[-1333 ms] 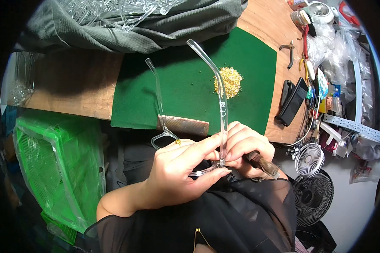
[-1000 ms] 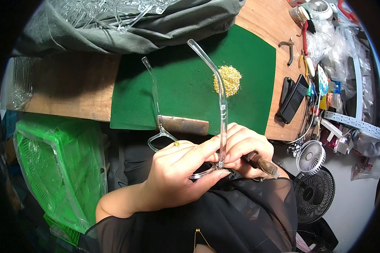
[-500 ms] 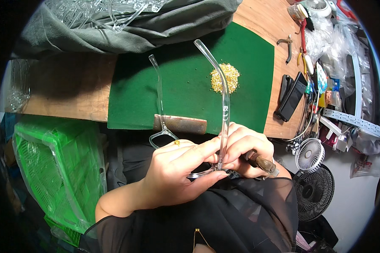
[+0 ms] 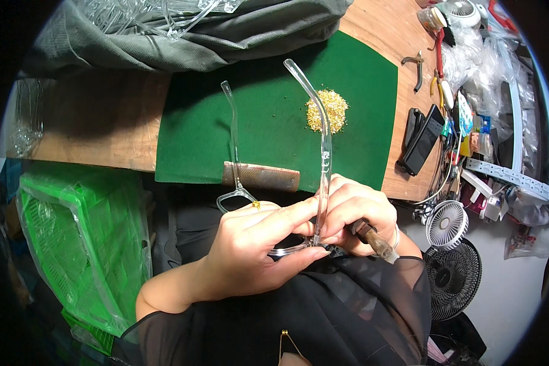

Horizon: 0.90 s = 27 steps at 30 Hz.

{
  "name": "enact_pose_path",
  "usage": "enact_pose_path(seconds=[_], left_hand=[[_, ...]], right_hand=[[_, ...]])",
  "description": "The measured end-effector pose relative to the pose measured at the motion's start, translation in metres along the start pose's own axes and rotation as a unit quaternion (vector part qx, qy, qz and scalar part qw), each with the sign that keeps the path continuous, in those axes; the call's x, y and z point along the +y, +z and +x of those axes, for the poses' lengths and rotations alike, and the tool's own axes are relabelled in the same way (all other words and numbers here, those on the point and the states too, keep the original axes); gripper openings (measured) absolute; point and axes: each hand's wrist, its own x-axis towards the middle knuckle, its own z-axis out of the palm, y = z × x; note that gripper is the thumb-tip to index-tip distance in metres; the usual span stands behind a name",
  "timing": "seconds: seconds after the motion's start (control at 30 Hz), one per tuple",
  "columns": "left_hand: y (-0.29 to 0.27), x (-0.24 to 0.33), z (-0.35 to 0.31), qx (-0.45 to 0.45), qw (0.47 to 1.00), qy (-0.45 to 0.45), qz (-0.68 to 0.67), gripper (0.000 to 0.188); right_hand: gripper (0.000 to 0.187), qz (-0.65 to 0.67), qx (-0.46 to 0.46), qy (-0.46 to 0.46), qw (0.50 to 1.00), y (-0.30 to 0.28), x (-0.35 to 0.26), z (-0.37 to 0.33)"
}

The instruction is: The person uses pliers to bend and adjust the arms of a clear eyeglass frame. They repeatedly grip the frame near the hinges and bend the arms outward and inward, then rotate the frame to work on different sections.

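A clear plastic glasses frame has its temples unfolded, pointing away from me over the green mat. My left hand is closed around its front, thumb and fingers pinching beside the near hinge at the base of the right temple. At that same hinge, my right hand grips a screwdriver-like tool with a brown, partly see-through handle. The handle's end juts out toward the lower right; the tip is hidden by my fingers. A heap of tiny gold and silver pieces lies beyond the right temple.
The green mat covers the wooden table's middle, with a worn brown block at its near edge. Grey cloth holds more clear frames. Pliers, a black phone and fans stand right; a green crate left.
The tool's handle has turned slightly in my right hand, its end now a little lower. The glasses have shifted very slightly. Both hands keep their grip.
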Motion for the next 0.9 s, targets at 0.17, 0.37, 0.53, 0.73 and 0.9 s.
enact_pose_path(seconds=[0.17,0.37,0.53,0.73,0.9], left_hand=[[0.0003,-0.0017,-0.0019,-0.001,1.0,0.0,0.001,0.059],[0.0,-0.0003,-0.0015,-0.005,1.0,0.0,0.002,0.06],[0.0032,-0.0014,0.0002,0.016,0.999,0.011,-0.043,0.054],[0.0005,0.0,-0.0002,-0.014,1.0,-0.008,-0.026,0.058],[0.0022,-0.0028,-0.0021,-0.003,1.0,0.011,0.0,0.057]], right_hand=[[0.017,-0.015,-0.006,-0.003,1.0,0.0012,0.0002,-0.0003],[0.017,0.004,0.013,-0.013,1.0,0.0047,0.0034,-0.0034],[0.017,0.019,0.025,-0.019,0.999,0.006,0.0039,-0.0039],[0.019,-0.023,0.002,-0.008,1.0,0.0022,-0.0007,-0.0022],[0.018,-0.056,-0.014,-0.013,0.998,0.0013,-0.0051,0.0009]])
